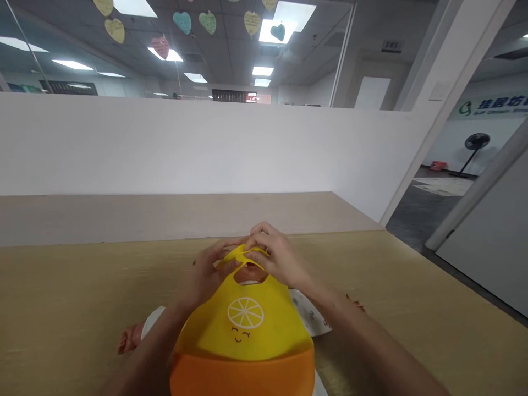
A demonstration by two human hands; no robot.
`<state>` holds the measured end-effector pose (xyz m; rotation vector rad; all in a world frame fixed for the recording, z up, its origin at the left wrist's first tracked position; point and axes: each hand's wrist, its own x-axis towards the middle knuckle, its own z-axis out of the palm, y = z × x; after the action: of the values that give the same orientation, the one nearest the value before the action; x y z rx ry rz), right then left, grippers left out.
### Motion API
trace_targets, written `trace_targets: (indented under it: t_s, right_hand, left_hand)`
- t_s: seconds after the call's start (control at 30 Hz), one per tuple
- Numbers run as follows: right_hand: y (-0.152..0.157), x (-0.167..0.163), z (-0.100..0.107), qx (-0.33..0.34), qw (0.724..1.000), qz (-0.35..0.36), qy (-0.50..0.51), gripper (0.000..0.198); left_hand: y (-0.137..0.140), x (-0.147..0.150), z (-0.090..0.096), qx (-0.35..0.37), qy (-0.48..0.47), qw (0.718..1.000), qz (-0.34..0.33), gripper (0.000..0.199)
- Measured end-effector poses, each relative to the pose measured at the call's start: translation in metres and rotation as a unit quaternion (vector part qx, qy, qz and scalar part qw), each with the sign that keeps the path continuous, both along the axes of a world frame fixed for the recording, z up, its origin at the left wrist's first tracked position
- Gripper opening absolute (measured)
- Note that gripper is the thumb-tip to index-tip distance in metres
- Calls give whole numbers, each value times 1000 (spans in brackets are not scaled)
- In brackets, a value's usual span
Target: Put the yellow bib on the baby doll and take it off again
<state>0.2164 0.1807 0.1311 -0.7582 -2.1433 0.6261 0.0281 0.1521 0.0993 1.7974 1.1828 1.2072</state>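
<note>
A yellow baby bib (264, 324) with a lemon-slice print and an orange pocket lies over a baby doll (134, 336) on the table. My left hand (210, 269) pinches the left side of the bib's neck strap, and my right hand (274, 253) is closed on the strap's right side. The two strap ends meet between my fingers above the neck opening; whether they are fastened I cannot tell. Part of the doll's face shows through the opening. Its hands stick out at both sides, and its patterned white clothing (311, 313) shows at the right.
The wooden table (412, 319) spreads around the doll. A low white wall (185, 143) with glass above stands behind it, with heart-shaped notes (251, 23) on the pane. To the right, a doorway shows a standing fan (477, 142) and a red basin (438, 165).
</note>
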Motion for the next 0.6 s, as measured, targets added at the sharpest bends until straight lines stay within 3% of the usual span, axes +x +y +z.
trace_targets:
  t_s: [0.17,0.33,0.47,0.53,0.6]
  right_hand:
    - [0,0,2,-17,997,33,-71,2]
    - [1,9,11,-12,998,-19,-53,5]
    - [6,38,42,-76,996,-54,-6,19]
    - [7,55,65,-111,991,-76,19,25]
    - [6,70,89,-133,984,-111,29,29]
  left_hand:
    - [-2,1,2,44,99,993,41,52]
    - [-22,-18,14,135,140,969,153,53]
    - [-67,-39,14,67,61,950,298,43]
    - [-89,-47,0,25,51,947,318,39]
    - [-106,-53,-22,-8,77,952,297,38]
